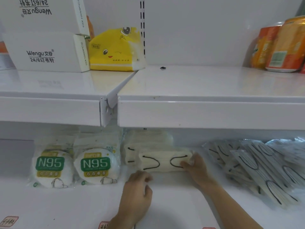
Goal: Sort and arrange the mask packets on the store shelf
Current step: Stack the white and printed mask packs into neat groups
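Cream, soft and light in slippery film, the mask packet (165, 161) is pinched at its right end by the right hand (196, 167), while the left hand (137, 194), loosely curled, grips nothing at the shelf (173, 204) front.

On the lower shelf (173, 192), a cream mask packet (165, 161) with black ear loops lies flat and crosswise near the middle, just in front of a stack of like cream packets (148, 142) set further back. To its left two N95 packets (54, 166) (96, 164) with round white masks and green labels stand side by side, facing forward. On the right a loose pile of clear-wrapped packets (264, 166) with black loops lies slanted and overlapping.
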Available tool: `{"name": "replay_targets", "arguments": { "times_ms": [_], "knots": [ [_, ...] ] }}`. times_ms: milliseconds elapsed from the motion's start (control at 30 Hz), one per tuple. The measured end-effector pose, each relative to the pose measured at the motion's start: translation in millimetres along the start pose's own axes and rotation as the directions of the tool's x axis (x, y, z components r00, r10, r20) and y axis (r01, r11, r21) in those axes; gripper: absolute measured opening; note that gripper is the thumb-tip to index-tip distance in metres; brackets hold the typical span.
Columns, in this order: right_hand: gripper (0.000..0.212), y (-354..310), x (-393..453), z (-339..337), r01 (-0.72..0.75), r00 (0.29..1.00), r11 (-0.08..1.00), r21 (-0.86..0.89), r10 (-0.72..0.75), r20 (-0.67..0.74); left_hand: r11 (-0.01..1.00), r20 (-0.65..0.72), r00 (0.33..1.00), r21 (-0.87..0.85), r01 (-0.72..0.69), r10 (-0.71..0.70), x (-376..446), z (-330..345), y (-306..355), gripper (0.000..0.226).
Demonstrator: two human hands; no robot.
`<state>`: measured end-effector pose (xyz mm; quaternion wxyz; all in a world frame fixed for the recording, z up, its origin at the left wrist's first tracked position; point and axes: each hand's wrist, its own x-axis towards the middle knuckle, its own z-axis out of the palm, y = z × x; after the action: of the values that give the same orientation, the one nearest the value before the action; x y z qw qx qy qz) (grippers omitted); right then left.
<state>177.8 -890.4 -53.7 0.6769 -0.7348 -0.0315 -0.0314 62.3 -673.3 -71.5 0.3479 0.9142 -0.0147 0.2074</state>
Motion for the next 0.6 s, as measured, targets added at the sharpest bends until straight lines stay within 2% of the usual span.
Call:
{"name": "replay_targets", "arguments": {
  "times_ms": [67, 100, 167, 267, 333, 367, 467, 533, 600],
  "knots": [
    [0.042, 1.5, 8.4, 10.4, 0.026, 1.000, 0.999, -0.046, -0.026, 0.004, 0.976, 0.154, 0.985, 0.190, -0.104, 0.075, 6.5, 4.0, -5.7, 0.035],
    [0.037, 4.7, 12.8, 16.3, 0.044, 0.999, 0.997, -0.061, -0.043, 0.010, 0.962, 0.185, 0.980, 0.246, -0.120, 0.075, 9.9, 4.3, -7.1, 0.038],
    [0.036, 11.0, 15.9, 28.7, 0.054, 0.998, 0.994, -0.091, -0.050, 0.047, 0.950, 0.177, 0.980, 0.279, -0.142, 0.095, 15.8, 4.0, -11.8, 0.037],
    [0.063, 11.7, 15.6, 44.3, -0.003, 1.000, 0.971, -0.238, 0.010, 0.025, 0.941, 0.138, 0.984, 0.303, -0.147, 0.110, 19.1, 6.1, -21.1, 0.031],
    [0.062, 9.9, 12.6, 49.5, 0.025, 1.000, 0.937, -0.347, -0.024, 0.005, 0.941, 0.143, 0.984, 0.306, -0.142, 0.102, 19.4, 6.4, -22.8, 0.033],
    [0.067, 10.0, 10.8, 49.4, 0.049, 0.999, 0.937, -0.346, -0.048, 0.012, 0.940, 0.140, 0.985, 0.313, -0.137, 0.097, 18.9, 7.3, -23.8, 0.034],
    [0.078, 5.4, 0.8, 38.6, 0.089, 0.995, 0.976, -0.198, -0.097, -0.035, 0.935, 0.117, 0.987, 0.326, -0.141, 0.109, 17.7, 9.0, -26.0, 0.031],
    [0.075, -1.5, 2.7, 27.2, 0.055, 0.997, 0.992, -0.114, -0.060, -0.041, 0.941, 0.097, 0.989, 0.310, -0.133, 0.108, 18.0, 8.3, -23.8, 0.028],
    [0.060, -10.7, 6.3, 23.0, -0.020, 1.000, 1.000, 0.017, 0.019, 0.012, 0.944, 0.086, 0.991, 0.307, -0.125, 0.104, 17.6, 7.7, -22.3, 0.027]
  ]
}}
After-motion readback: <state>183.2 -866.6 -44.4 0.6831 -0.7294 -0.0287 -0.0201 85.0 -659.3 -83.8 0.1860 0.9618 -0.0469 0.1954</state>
